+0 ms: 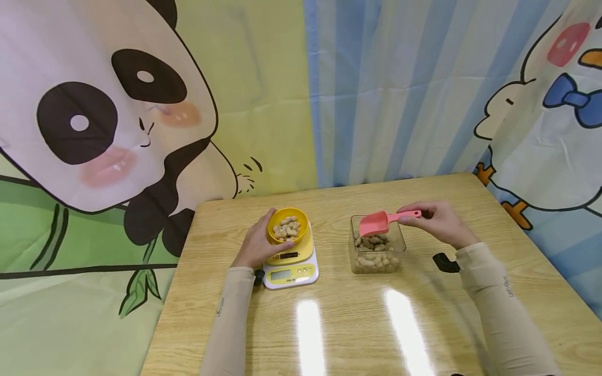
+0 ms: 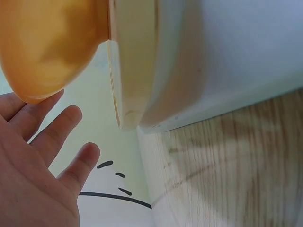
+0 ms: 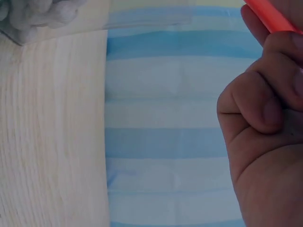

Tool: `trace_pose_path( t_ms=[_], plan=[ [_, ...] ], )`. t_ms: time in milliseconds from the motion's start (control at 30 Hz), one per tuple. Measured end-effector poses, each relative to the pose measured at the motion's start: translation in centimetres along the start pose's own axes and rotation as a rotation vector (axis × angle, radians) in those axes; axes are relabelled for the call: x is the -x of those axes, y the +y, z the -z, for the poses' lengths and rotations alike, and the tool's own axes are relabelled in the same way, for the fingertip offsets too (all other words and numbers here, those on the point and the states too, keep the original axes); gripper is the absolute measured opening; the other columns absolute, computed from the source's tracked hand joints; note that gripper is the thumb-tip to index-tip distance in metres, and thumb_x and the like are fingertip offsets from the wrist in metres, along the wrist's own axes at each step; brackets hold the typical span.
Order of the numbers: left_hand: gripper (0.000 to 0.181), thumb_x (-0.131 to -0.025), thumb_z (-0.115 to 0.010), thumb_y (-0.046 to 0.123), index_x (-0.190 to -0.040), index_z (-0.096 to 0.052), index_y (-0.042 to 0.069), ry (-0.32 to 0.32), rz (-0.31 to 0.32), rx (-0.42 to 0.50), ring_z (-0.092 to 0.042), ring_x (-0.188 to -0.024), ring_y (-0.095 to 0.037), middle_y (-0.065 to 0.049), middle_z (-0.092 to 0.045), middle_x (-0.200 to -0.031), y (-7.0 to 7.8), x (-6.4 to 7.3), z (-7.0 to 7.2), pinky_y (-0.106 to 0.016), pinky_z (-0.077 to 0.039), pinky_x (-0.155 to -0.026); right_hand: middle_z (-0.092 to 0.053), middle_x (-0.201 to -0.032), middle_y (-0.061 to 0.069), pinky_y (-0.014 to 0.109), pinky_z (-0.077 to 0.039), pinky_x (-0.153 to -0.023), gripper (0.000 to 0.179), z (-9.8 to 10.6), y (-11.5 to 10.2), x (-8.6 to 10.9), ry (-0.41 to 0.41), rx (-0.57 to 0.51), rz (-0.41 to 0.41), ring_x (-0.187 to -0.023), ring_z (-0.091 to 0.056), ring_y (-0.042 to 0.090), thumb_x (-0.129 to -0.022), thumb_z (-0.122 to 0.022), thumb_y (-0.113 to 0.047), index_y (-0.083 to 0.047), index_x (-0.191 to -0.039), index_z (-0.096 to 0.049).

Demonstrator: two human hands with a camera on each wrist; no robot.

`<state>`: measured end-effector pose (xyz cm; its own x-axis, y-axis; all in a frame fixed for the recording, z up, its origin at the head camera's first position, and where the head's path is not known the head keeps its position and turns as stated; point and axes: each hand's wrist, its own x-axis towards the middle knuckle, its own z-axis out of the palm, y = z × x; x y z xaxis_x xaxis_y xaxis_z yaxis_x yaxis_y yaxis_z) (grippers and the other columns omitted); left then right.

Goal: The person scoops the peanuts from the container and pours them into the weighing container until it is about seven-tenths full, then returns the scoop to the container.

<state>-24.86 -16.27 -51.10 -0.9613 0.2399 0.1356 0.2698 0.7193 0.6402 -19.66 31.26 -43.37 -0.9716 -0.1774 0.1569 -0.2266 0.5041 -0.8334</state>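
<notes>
A yellow bowl [image 1: 304, 219] with several peanuts [image 1: 287, 228] in it stands on a yellow and white kitchen scale [image 1: 291, 274]. My left hand [image 1: 256, 241] holds the bowl from its left, thumb along the near side and fingers around the far side. In the left wrist view, fingertips touch the underside of the bowl [image 2: 52, 52], while the other fingers are spread below. My right hand [image 1: 439, 223] pinches the handle of a pink scoop [image 1: 374, 223], its fingers curled in the right wrist view. The scoop's head is over a clear plastic container [image 1: 354, 263] of peanuts; no peanuts show in it.
All of this is on a light wooden table [image 1: 348, 324]. A cartoon-printed curtain [image 1: 263, 104] hangs along the table's back and sides. Near the right wrist a black piece [image 1: 446, 262] shows, and light reflections streak the table's front.
</notes>
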Motion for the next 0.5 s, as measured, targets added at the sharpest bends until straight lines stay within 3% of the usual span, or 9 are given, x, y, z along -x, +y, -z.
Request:
trace_pose_path(
  t_ms=[300, 400, 500],
  plan=[
    [0.120, -0.071, -0.083, 0.067, -0.163, -0.022, 0.021, 0.004, -0.003, 0.010, -0.032, -0.148, -0.031, 0.001, -0.030, -0.164, -0.1, 0.2, 0.2, -0.060, -0.029, -0.117, -0.067, -0.085, 0.007, 0.027, -0.041, -0.049, 0.031, -2.1, 1.1, -0.6, -0.107, 0.004, 0.058, -0.059, -0.045, 0.011, -0.091, -0.079, -0.028, -0.013, -0.118, -0.076],
    [0.119, -0.070, -0.083, 0.066, -0.164, -0.021, 0.026, 0.004, 0.007, 0.016, -0.031, -0.148, -0.030, 0.002, -0.029, -0.165, 0.0, 0.2, 0.2, -0.060, -0.028, -0.117, -0.067, -0.086, 0.004, 0.027, -0.044, -0.051, 0.032, -2.7, 1.3, -0.6, -0.141, 0.014, 0.081, -0.061, -0.047, 0.010, -0.091, -0.079, -0.029, -0.013, -0.119, -0.076],
    [0.118, -0.071, -0.083, 0.066, -0.163, -0.018, 0.034, -0.001, 0.008, 0.016, -0.031, -0.148, -0.030, 0.003, -0.029, -0.165, -0.1, 0.2, 0.2, -0.060, -0.029, -0.117, -0.059, -0.076, 0.001, 0.027, -0.042, -0.050, 0.039, -2.8, 1.5, -0.6, -0.167, 0.038, 0.108, -0.058, -0.042, 0.009, -0.091, -0.079, -0.028, -0.017, -0.127, -0.072]
  ],
)
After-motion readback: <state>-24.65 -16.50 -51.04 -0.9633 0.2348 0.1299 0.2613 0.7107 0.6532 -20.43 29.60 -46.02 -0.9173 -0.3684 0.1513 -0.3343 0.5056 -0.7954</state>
